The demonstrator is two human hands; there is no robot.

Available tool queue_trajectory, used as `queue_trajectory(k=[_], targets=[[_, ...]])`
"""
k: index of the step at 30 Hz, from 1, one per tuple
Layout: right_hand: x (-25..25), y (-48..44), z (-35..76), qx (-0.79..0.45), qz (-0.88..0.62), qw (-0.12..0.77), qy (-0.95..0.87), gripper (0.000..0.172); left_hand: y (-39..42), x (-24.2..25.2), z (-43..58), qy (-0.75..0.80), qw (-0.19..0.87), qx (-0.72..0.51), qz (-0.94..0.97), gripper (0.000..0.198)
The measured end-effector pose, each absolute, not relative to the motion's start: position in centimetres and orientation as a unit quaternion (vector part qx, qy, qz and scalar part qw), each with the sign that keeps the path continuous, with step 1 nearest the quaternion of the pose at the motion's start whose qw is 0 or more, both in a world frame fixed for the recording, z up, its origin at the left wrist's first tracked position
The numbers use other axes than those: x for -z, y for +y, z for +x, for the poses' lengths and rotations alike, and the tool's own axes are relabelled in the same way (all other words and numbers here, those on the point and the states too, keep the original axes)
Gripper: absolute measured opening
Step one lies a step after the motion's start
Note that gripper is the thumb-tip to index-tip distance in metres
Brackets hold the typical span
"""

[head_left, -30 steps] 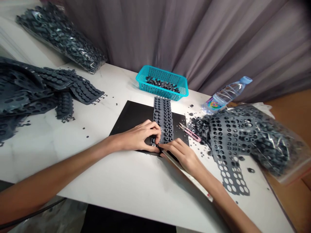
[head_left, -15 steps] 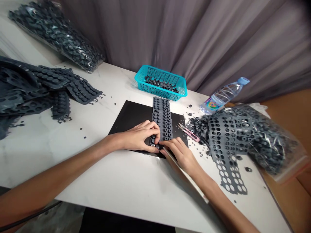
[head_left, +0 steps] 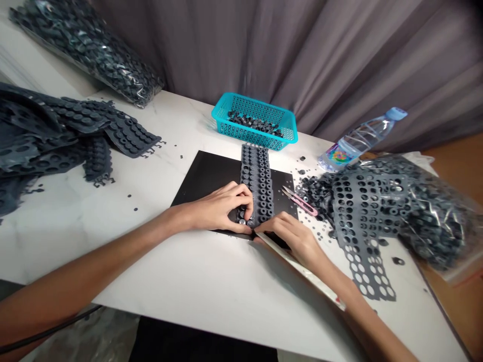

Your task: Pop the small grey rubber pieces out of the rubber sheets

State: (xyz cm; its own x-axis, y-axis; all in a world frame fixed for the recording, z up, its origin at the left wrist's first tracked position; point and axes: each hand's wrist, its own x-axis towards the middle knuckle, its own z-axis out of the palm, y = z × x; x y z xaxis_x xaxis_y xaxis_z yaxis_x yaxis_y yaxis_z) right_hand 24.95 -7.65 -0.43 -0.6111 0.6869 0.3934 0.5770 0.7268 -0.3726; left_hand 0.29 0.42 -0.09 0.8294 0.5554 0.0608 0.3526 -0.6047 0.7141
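Observation:
A dark grey rubber strip point(head_left: 261, 176) with rows of round pieces lies on a black mat point(head_left: 211, 173). My left hand point(head_left: 222, 207) rests over the strip's near left edge, its thumb and curled fingers closed around the small round parts there. My right hand point(head_left: 292, 236) is closed on a long, thin, pale tool point(head_left: 302, 269), whose tip meets the strip's near end beside my left thumb. What lies right under the fingertips is too small to make out. Pink-handled snips point(head_left: 301, 201) lie at the mat's right edge.
A turquoise basket point(head_left: 254, 119) of small dark parts stands behind the mat. To the right are a water bottle point(head_left: 362, 138), a perforated sheet point(head_left: 352, 216) and a bag of parts point(head_left: 433, 226). Rubber strips point(head_left: 86, 133) and another full bag point(head_left: 90, 53) occupy the left.
The view has shifted a little, so most things on the table appear slightly higher and further right. The pale tool's tip is still at the strip's near end, between my hands.

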Motion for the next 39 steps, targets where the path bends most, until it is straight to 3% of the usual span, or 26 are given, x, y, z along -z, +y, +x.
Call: queue_trajectory(k=[9, 18, 30, 39], targets=[[1.1, -7.6, 24.9, -0.027, -0.341, 0.221, -0.913, 0.023, 0.3, 0.1, 0.3, 0.255, 0.363, -0.142, 0.885, 0.027], [1.2, -8.3, 23.6, 0.048, -0.378, 0.163, -0.91, 0.019, 0.4, 0.1, 0.4, 0.259, 0.365, -0.143, 0.883, 0.028], [1.5, -8.9, 23.7, -0.091, -0.533, 0.255, -0.802, 0.021, 0.5, 0.3, 0.2, 0.261, 0.385, -0.133, 0.875, 0.031], [0.0, -8.6, 24.4, -0.17, -0.418, 0.25, -0.857, 0.018, 0.2, 0.2, -0.1, 0.243, 0.383, -0.151, 0.878, 0.025]])
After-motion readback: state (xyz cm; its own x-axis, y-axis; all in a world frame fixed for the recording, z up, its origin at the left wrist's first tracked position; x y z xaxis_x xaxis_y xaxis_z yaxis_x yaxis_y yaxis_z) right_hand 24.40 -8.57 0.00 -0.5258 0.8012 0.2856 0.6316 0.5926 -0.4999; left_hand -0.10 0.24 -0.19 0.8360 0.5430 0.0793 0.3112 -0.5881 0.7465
